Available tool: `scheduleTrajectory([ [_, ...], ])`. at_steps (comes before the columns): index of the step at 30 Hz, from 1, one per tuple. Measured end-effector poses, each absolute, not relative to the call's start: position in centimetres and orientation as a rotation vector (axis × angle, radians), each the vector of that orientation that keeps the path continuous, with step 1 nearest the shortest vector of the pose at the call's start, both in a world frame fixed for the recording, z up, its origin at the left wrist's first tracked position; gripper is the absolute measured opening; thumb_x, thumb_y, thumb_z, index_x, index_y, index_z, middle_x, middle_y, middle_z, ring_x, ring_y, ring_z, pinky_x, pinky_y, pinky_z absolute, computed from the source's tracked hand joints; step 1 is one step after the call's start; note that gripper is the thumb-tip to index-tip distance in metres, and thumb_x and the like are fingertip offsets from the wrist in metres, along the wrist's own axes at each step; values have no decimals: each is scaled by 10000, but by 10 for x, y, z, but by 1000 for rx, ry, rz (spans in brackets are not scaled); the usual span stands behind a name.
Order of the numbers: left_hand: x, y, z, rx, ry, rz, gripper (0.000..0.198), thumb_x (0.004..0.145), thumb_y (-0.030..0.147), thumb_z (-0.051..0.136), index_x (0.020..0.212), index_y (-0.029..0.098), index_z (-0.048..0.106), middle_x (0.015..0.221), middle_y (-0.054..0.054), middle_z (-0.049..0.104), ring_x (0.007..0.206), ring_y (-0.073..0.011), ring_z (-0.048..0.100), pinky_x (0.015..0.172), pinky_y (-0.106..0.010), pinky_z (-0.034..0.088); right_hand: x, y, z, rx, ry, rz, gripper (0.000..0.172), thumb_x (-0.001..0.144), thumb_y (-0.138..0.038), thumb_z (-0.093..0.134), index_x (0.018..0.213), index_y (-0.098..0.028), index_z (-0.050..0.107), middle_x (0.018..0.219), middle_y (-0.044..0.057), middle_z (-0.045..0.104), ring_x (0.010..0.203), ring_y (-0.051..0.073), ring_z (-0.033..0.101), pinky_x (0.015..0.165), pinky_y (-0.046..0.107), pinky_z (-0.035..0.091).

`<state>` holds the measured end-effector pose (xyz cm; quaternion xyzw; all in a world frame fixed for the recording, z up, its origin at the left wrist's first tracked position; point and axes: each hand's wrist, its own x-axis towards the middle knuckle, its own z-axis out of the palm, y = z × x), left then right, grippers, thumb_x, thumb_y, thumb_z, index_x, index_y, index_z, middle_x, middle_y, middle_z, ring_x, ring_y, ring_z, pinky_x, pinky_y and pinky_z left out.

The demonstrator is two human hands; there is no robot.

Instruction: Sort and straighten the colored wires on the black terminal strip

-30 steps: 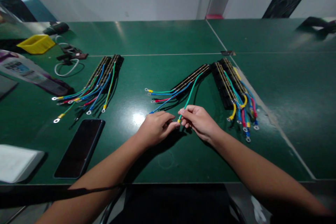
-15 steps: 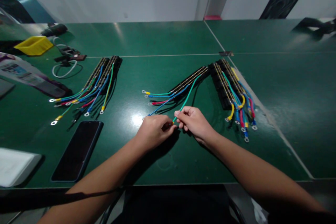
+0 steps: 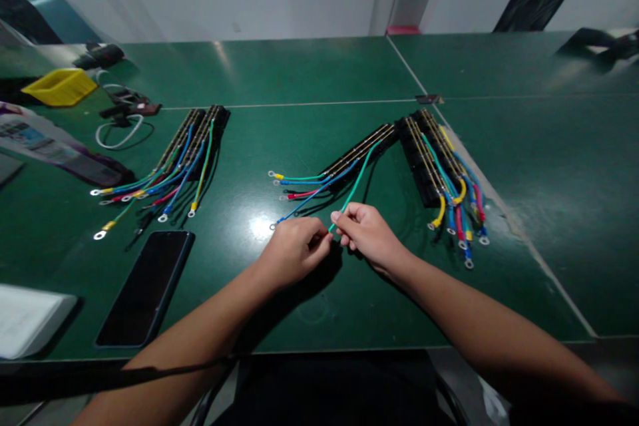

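A black terminal strip (image 3: 360,149) lies slanted on the green table (image 3: 299,73), with blue, red and green wires fanning out to the left. My right hand (image 3: 367,234) pinches the near end of its long green wire (image 3: 360,176). My left hand (image 3: 292,251) is closed and meets the right at that wire end; its fingertips hide the terminal. A blue wire (image 3: 309,198) runs just past my left knuckles.
A stack of wired strips (image 3: 439,160) lies to the right, another bundle (image 3: 192,146) to the left. A black phone (image 3: 144,289) and a white pad (image 3: 30,323) lie near the front left. A yellow tray (image 3: 60,86), cables and a package sit far left.
Both hands have slid slightly up and to the left along the green wire. The yellow sleeve at its end is now hidden between my fingers.
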<state>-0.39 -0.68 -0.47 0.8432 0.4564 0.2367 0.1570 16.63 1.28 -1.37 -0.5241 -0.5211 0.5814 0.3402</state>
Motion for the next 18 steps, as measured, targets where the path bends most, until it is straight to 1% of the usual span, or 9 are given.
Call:
scheduleTrajectory([
  [6, -5, -6, -4, 2471, 1250, 616, 188, 891, 222, 482, 748, 153, 584, 624, -3, 568, 563, -112, 492, 554, -231, 320, 166, 12, -13, -1355, -1351, 1523, 269, 857, -357, 575, 681, -167, 505, 538, -27, 549, 383, 54, 449, 345, 158, 314],
  [11, -4, -7, -6, 2444, 1262, 704, 162, 869, 261, 537, 754, 157, 583, 631, 5, 578, 563, -106, 499, 560, -227, 331, 166, 12, -15, -1366, -1332, 1526, 259, 852, -359, 581, 694, -168, 505, 540, -26, 545, 386, 57, 449, 342, 160, 310],
  [15, -1, -9, -5, 2370, 1327, 720, 184, 839, 304, 596, 726, 159, 587, 611, 13, 583, 539, -101, 496, 544, -225, 323, 166, 12, -14, -1349, -1307, 1512, 253, 842, -343, 591, 686, -164, 503, 560, -21, 551, 414, 60, 472, 356, 156, 326],
  [18, 0, -8, -5, 2369, 1351, 684, 186, 853, 289, 573, 723, 158, 593, 609, 8, 586, 535, -103, 493, 536, -228, 311, 166, 11, -14, -1350, -1311, 1507, 257, 845, -347, 586, 683, -165, 503, 545, -25, 545, 403, 60, 459, 353, 159, 320],
])
